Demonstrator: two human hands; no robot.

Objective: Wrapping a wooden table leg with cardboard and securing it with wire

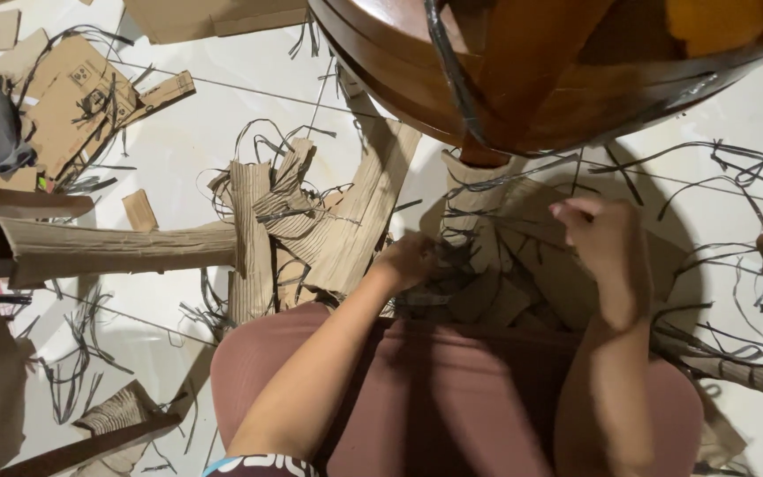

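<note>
I look down at my lap and a white floor strewn with cardboard. My left hand (410,261) is closed on a bundle of cardboard wrapping and dark tape strips (479,283) at the base of a wooden table leg (479,159). My right hand (600,238) is raised beside it, its fingers pinched on a thin dark strip (523,221) that runs toward the wrapped leg. Corrugated cardboard (474,190) is wound around the leg's lower part. The round brown wooden tabletop (523,79) hangs over the leg at the top.
Long rolled cardboard sleeves (125,247) and torn corrugated pieces (346,221) lie to the left. Flat cardboard scraps (64,97) lie at the upper left. Dark tape shreds (744,168) are scattered over the floor, with another cardboard roll (752,375) at the right.
</note>
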